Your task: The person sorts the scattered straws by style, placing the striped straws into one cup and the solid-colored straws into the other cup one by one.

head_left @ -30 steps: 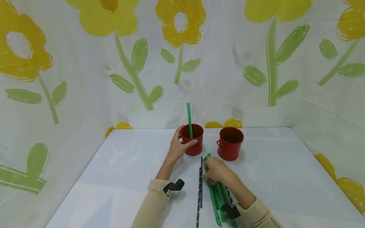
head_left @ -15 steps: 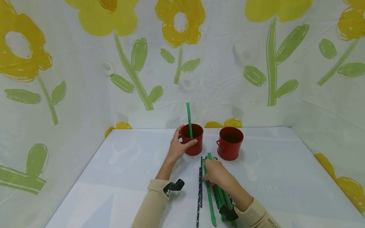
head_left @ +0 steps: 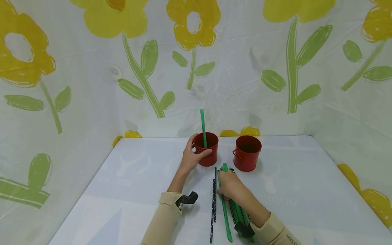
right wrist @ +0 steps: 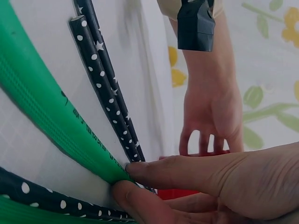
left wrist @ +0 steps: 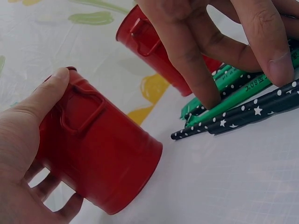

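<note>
My left hand [head_left: 190, 159] holds a small red metal bucket [head_left: 210, 159] around its side, thumb toward the front. One green wrapped straw [head_left: 203, 124] stands in that bucket, tilted slightly. My right hand [head_left: 231, 183] is over a pile of straws in front of the buckets. Its thumb and a finger pinch a green wrapped straw [right wrist: 77, 126] with printed text, lying slightly apart from the pile. Left of it lie black straws [right wrist: 105, 84] with white dots and stars. Under the right wrist are more green wrapped straws [head_left: 241, 212] and dotted black ones, partly hidden.
A second red bucket [head_left: 247, 158] stands right of the first, its wire handle hanging at the left. The white table [head_left: 122, 190] ends at a flower-printed curtain [head_left: 232, 85] behind. Both wrists carry small black cameras [head_left: 187, 198].
My right hand has shifted slightly, and the lower end of the green wrapped straw has swung left, away from the pile. The left hand and the buckets keep their places.
</note>
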A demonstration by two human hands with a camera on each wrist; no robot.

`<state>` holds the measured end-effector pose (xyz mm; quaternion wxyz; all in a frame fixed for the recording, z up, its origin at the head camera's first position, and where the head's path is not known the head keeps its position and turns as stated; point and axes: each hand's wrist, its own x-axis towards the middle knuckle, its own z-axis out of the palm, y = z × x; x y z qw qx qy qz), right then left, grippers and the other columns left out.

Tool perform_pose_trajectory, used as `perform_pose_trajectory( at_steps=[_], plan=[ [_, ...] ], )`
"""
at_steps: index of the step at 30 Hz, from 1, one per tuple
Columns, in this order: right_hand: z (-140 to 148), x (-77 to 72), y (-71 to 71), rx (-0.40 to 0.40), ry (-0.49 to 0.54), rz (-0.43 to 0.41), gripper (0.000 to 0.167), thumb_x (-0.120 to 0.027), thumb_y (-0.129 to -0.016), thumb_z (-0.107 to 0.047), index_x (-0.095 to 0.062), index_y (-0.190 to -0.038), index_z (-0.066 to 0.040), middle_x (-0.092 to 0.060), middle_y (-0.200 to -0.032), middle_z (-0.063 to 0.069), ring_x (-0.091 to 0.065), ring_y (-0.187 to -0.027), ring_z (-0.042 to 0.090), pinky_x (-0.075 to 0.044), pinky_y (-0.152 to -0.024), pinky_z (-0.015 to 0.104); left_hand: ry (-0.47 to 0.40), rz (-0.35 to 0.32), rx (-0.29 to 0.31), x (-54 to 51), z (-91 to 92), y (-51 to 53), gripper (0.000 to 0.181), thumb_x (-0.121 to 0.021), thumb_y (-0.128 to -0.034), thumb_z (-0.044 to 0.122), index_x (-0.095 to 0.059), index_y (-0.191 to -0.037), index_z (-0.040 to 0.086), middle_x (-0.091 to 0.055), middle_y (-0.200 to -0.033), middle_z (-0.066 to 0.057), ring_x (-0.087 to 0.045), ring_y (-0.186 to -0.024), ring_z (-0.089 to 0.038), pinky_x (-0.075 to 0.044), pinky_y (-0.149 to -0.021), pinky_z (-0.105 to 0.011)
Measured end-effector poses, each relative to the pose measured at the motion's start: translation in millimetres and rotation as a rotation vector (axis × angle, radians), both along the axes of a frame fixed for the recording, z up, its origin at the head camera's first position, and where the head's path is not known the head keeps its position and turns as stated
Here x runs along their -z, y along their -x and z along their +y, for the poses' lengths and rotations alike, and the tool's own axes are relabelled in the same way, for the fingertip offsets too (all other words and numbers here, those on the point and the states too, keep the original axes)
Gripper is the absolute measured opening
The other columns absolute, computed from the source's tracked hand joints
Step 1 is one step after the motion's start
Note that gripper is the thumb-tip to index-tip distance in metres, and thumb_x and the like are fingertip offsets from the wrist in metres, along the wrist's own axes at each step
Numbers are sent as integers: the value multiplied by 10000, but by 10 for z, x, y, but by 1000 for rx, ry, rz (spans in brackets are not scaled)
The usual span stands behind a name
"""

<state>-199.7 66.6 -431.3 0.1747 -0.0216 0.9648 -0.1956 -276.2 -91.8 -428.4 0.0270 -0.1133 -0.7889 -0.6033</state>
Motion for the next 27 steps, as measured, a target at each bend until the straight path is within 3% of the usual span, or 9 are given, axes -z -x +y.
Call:
perform_pose_trajectory(
  at_steps=[8, 27],
  plan=[
    [0, -31, 1, 15, 14, -23, 478, -801, -808, -140, -582, -1206, 11, -593, -899, 157, -623, -485, 143, -514, -460, 197, -15, 4, 9, 29, -1, 28, 828, -763, -854, 260, -282, -1526, 195, -413, -1522, -80, -358, -1407, -326, -490, -1041, -486],
    [29, 33, 27, -12, 36, -14, 416, -810, -802, -160, -598, -1125, -6, -580, -741, 90, -625, -488, 146, -512, -465, 199, -15, 6, 3, 38, 3, 14, 836, -760, -856, 256, -272, -1532, 196, -409, -1525, -83, -366, -1405, -324, -479, -1055, -486]
  ],
)
